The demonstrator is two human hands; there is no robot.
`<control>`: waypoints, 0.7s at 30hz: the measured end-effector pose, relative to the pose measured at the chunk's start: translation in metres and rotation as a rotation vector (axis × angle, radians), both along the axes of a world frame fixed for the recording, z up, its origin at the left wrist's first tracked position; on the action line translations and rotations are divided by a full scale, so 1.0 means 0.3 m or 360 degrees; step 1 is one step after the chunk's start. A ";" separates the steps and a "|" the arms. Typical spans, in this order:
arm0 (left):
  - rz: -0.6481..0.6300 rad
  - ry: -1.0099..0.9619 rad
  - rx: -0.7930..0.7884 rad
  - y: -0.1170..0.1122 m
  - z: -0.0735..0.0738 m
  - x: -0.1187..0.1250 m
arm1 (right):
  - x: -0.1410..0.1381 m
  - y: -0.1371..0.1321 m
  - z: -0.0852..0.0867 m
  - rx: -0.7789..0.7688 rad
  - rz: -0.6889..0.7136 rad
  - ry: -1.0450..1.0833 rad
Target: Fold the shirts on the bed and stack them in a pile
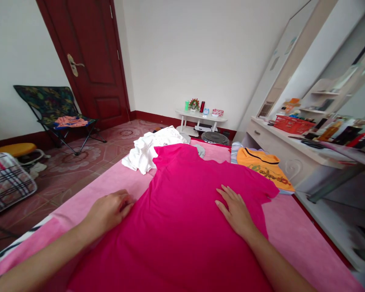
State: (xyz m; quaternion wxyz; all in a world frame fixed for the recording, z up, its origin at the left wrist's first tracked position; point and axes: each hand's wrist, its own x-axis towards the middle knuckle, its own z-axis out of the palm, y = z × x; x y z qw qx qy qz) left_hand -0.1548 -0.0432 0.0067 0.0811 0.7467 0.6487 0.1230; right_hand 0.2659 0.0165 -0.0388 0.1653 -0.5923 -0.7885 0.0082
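Observation:
A bright pink T-shirt (185, 211) lies spread out on the bed, its sleeves pointing away from me and its lower part running out of view towards me. At its left side edge, my left hand (111, 209) is closed, with curled fingers and thumb at the cloth; the fingertips are partly hidden. My right hand (235, 211) rests flat on the right half of the shirt with its fingers stretched out. Beyond the left sleeve sits a crumpled white garment (146, 148). An orange T-shirt (261, 164) lies folded on other clothes past the right sleeve.
The pink bed cover (295, 239) lies under everything. To the right stands a dressing table (261, 132) with a red basket (293, 124) and bottles. A low white table (200, 115) is by the far wall; a folding chair (48, 103) stands left near the door (94, 61).

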 end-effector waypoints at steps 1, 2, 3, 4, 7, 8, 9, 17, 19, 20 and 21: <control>0.0016 -0.0068 -0.0014 -0.005 -0.004 -0.003 | 0.000 0.000 0.000 0.0002 -0.0002 -0.0013; 0.0034 -0.0147 -0.0047 -0.010 -0.007 -0.007 | 0.000 0.001 -0.001 0.0004 -0.0004 -0.0024; 0.0048 -0.0219 -0.0093 -0.016 -0.009 -0.012 | 0.001 0.003 -0.002 0.0005 -0.0003 -0.0033; 0.0064 -0.0259 -0.0140 -0.023 -0.011 -0.017 | 0.001 0.005 -0.003 0.0004 0.0001 -0.0039; 0.0063 -0.0196 -0.0250 -0.046 -0.018 -0.033 | 0.003 0.010 -0.010 0.0005 0.0009 -0.0037; 0.0041 -0.0187 -0.0298 -0.053 -0.021 -0.039 | 0.004 0.011 -0.012 0.0004 0.0010 -0.0036; 0.0016 -0.0240 -0.0352 -0.059 -0.024 -0.045 | 0.004 0.011 -0.015 0.0005 0.0010 -0.0036; 0.0239 -0.1816 -0.0953 -0.128 0.001 -0.049 | -0.022 0.024 0.039 0.0034 0.0045 -0.0151; 0.0158 -0.1920 -0.1003 -0.151 0.013 -0.043 | -0.055 0.047 0.084 -0.0015 0.0041 -0.0068; 0.0099 -0.1937 -0.1023 -0.161 0.018 -0.041 | -0.081 0.062 0.110 -0.0025 0.0033 0.0014; 0.0041 -0.1939 -0.1034 -0.170 0.021 -0.040 | -0.113 0.078 0.136 -0.0022 0.0038 0.0100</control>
